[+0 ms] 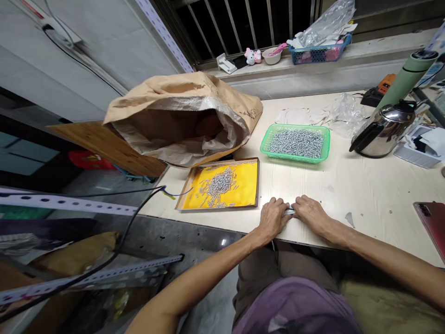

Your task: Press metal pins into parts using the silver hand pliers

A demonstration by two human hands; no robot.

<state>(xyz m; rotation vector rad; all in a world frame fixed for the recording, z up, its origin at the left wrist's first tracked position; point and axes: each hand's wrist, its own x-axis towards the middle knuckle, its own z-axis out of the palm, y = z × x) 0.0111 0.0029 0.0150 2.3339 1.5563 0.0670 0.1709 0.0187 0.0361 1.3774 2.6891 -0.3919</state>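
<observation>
Silvery-white, a small piece (289, 212) is sitting between the hands at the near edge of the desk (378, 185); the left hand (273, 217) and right hand (310, 214) are pinching its opposite ends, fingers curling and partly hiding it. Leftward, a tray (248, 174) is holding loose metal pins (220, 183). Farther, a green basket (295, 158) is holding more pins. A paper sack (243, 95) is lying open behind the tray.

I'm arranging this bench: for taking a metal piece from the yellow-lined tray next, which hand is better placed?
Probably the left hand: it is nearer the yellow-lined tray; the right hand sits farther away. Both appear to grip a pale item, so the left may need freeing first.
</observation>
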